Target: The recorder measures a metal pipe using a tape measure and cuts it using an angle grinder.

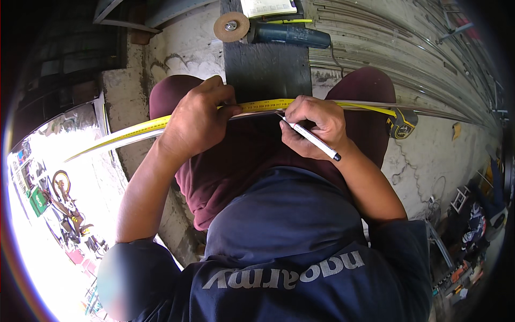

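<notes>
Across my knees lies a long shiny metal tube [131, 140], with the yellow blade of a tape measure [266, 105] stretched along it. My left hand [201, 115] is closed around the tube and blade, pinching them with thumb and finger. In my right hand [316, 126] is a white marker pen [311, 140] with a dark end; its tip points at the tube beside the blade's edge. Past my right knee hangs the black and yellow tape case [402, 123], with the blade running out of it.
A dark bench [267, 70] stands between my knees. On it lies an angle grinder [289, 35] with a brown disc, beside an open notebook [268, 7]. Several long metal bars [370, 32] lie on the floor at the right. A bicycle [64, 198] stands outside at the left.
</notes>
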